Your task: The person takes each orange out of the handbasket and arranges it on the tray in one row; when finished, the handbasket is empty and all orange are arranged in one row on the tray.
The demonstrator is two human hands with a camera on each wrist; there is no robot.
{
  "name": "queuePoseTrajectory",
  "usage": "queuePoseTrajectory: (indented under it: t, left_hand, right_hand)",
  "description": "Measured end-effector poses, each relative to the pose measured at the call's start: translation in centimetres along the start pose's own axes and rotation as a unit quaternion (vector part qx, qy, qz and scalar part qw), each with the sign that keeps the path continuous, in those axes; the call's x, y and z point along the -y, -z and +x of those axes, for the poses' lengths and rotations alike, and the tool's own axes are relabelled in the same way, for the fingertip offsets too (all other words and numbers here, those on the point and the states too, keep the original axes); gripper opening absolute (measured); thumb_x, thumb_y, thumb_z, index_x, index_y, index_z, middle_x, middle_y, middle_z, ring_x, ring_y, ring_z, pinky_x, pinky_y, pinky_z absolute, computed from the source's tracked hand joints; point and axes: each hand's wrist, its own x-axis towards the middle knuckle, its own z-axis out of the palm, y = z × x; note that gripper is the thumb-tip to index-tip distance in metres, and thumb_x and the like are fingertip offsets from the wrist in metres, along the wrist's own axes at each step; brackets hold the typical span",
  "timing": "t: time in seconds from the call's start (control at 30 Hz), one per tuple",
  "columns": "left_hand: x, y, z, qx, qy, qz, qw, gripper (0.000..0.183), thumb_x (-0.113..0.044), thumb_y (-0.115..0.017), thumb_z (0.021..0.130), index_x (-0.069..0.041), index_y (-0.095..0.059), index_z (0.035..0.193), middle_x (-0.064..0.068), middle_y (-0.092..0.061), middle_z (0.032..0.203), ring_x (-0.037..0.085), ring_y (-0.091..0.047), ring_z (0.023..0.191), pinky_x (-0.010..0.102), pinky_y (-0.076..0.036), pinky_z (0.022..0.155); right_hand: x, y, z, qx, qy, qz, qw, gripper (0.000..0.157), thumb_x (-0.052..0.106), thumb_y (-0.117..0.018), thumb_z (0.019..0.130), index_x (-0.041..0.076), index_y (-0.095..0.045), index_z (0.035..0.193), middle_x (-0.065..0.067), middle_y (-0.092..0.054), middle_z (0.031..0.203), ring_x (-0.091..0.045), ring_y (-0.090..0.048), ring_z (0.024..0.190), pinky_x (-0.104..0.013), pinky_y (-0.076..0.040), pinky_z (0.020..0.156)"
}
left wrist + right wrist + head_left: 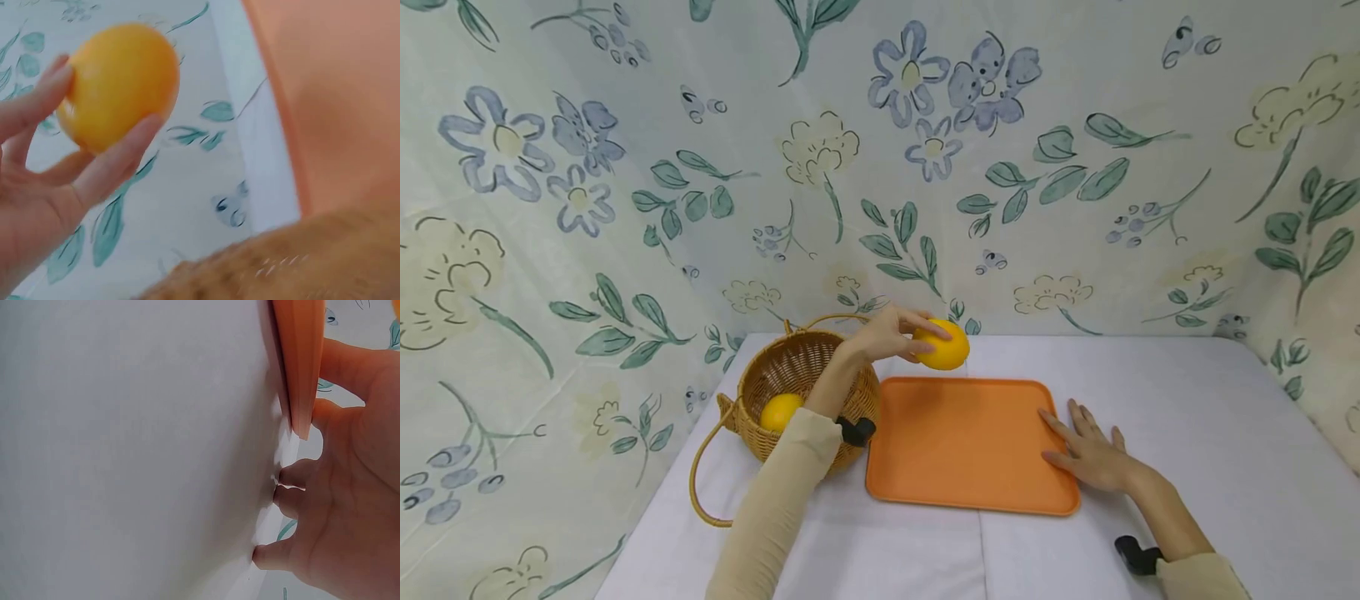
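Note:
My left hand [886, 335] grips a smooth, oval yellow fruit [946, 345] in the air above the far edge of an orange tray [970, 450]. In the left wrist view the thumb and fingers pinch that fruit [122, 84] from its sides. A second yellow fruit [781, 412] lies inside the woven wicker basket [767, 379], left of the tray and partly behind my left forearm. My right hand [1093, 454] rests at the tray's right edge with fingers spread. Its thumb and index finger touch the rim, and the other fingertips reach the white tabletop in the right wrist view.
The basket's curved handle [700, 475] sticks out to the left over the white table [1195, 417]. A floral curtain [880, 167] hangs behind the table's back edge. Black wrist mounts [1138, 556] sit on both wrists.

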Motion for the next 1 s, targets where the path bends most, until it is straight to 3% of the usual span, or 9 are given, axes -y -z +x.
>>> queuePoseTrajectory:
  t: [0.13,0.27,0.4,0.57,0.67,0.83,1.0]
  left_hand:
    - [1.2,-2.5,0.3,-0.091,0.045,-0.029,0.9944,0.029,-0.004,-0.074,0.094,-0.010,-0.078,0.122,0.015,-0.051,0.156,0.034,-0.066,0.124,0.050,-0.062,0.089]
    - [2.6,-5.1,0.3,-0.208,0.071,-0.048,0.9743,0.025,-0.001,-0.075,0.092,-0.012,-0.082,0.113,0.011,-0.062,0.146,0.032,-0.064,0.126,0.043,-0.061,0.094]
    - [4.5,-7.4,0.1,-0.287,0.074,-0.045,0.9539,0.023,0.000,-0.077,0.090,-0.011,-0.082,0.110,0.011,-0.067,0.139,0.032,-0.054,0.139,0.043,-0.055,0.105]
    - [6.3,-9.5,-0.3,-0.331,0.071,-0.055,0.9392,0.023,0.002,-0.077,0.089,-0.008,-0.082,0.109,0.016,-0.067,0.135,0.034,-0.054,0.138,0.048,-0.053,0.109]
    - [6.9,-10.3,-0.5,-0.341,0.068,-0.041,0.9366,0.023,0.002,-0.078,0.088,-0.008,-0.082,0.108,0.017,-0.068,0.133,0.034,-0.057,0.135,0.046,-0.044,0.118]
    - [7.4,-11.0,-0.9,-0.359,0.066,-0.032,0.9303,0.025,0.003,-0.078,0.087,-0.009,-0.082,0.109,0.018,-0.068,0.133,0.034,-0.059,0.133,0.047,-0.042,0.120]
    - [7.5,-11.3,-1.3,-0.371,0.077,-0.026,0.9252,0.042,0.005,-0.079,0.085,-0.009,-0.076,0.124,0.017,-0.065,0.135,0.035,-0.056,0.135,0.050,-0.040,0.120]
  right_hand:
    - [0.2,0.2,-0.1,0.000,0.002,0.000,1.000,0.078,0.046,-0.061,0.101,0.005,-0.031,0.160,-0.043,0.002,0.164,-0.063,0.004,0.150,-0.086,0.014,0.108]
    - [0.2,0.2,-0.2,0.000,0.001,0.002,1.000,0.078,0.046,-0.061,0.101,0.005,-0.031,0.160,-0.042,0.002,0.164,-0.063,0.005,0.150,-0.085,0.014,0.108]
    - [0.0,0.2,-0.2,-0.002,0.000,0.002,1.000,0.078,0.046,-0.061,0.101,0.004,-0.030,0.160,-0.043,0.003,0.164,-0.063,0.006,0.150,-0.085,0.015,0.108]
    - [-0.1,0.1,-0.2,-0.002,-0.004,0.003,1.000,0.079,0.047,-0.060,0.101,0.004,-0.030,0.161,-0.042,0.004,0.164,-0.062,0.007,0.151,-0.085,0.016,0.107]
    - [-0.2,0.0,-0.2,-0.003,-0.005,0.003,1.000,0.080,0.047,-0.060,0.101,0.004,-0.030,0.160,-0.043,0.004,0.163,-0.063,0.007,0.150,-0.085,0.016,0.107]
    - [-0.2,-0.2,-0.2,-0.002,-0.007,0.006,1.000,0.080,0.048,-0.060,0.101,0.004,-0.030,0.161,-0.042,0.004,0.164,-0.062,0.007,0.151,-0.084,0.017,0.108]
    - [-0.1,-0.2,-0.3,-0.007,0.001,0.005,1.000,0.079,0.047,-0.061,0.101,0.005,-0.031,0.160,-0.042,0.004,0.164,-0.062,0.006,0.151,-0.085,0.016,0.108]
